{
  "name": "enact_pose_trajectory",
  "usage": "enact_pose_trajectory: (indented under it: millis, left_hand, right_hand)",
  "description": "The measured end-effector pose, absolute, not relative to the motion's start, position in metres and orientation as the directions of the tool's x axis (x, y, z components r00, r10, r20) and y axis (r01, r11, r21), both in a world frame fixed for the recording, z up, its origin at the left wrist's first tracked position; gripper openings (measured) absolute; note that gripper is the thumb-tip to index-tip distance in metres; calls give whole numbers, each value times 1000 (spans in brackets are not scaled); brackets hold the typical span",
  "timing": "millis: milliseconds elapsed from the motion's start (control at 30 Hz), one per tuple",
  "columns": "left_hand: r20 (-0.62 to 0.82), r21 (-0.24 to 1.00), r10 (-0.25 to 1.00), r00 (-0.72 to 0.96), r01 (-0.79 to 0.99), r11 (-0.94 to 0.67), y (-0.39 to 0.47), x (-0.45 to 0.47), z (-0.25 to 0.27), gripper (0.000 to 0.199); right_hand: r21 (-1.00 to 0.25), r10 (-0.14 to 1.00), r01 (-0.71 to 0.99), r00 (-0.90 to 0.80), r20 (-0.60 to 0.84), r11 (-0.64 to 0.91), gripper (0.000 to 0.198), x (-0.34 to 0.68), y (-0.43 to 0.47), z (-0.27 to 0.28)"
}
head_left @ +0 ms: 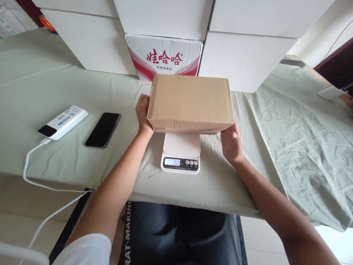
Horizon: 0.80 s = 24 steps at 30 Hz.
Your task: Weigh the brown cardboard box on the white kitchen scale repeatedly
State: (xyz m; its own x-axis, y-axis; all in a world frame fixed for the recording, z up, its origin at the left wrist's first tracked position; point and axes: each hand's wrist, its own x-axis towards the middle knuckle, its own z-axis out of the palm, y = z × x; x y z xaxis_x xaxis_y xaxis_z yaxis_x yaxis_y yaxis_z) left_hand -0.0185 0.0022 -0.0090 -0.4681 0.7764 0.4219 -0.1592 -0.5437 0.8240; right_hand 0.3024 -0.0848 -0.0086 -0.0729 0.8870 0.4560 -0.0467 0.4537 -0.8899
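Note:
A brown cardboard box is held between my two hands over a white digital kitchen scale. My left hand presses against the box's left side, with its fingers partly hidden behind it. On the other side, my right hand grips the lower right corner, its thumb in front and the other fingers hidden. The box covers the rear of the weighing plate; I cannot tell whether it touches it. Lit digits on the scale's display look like 52, with several buttons beside them.
Left of my arm lie a black smartphone and a white power bank with a white cable hanging over the table edge. Behind the box stand stacked white boxes and a red-and-white printed carton. A greenish cloth covers the table.

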Motion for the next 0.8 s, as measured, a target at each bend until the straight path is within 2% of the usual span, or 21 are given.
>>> enact_pose_trajectory:
  millis: [133, 300, 467, 567, 800]
  left_hand:
    - [561, 760, 744, -364, -129, -636, 1, -7, -18, 64]
    - [477, 838, 856, -202, -191, -512, -1, 9, -35, 80]
    - [293, 909, 916, -273, -218, -355, 16, 9, -56, 90]
    - [213, 924, 923, -320, -240, -297, 25, 6, -63, 86]
    - [162, 952, 903, -397, -178, -248, 20, 7, -61, 77]
  right_hand:
    - [-905, 897, -42, -121, 426, 424, 81, 304, -69, -11]
    - [-946, 931, -65, -168, 325, 319, 83, 300, -53, -19]
    - [-956, 936, -69, -195, 295, 287, 83, 297, -48, -23]
    - [-962, 940, -98, -206, 270, 255, 80, 296, -46, -25]
    - [-977, 961, -97, -187, 204, 189, 75, 298, -45, -27]
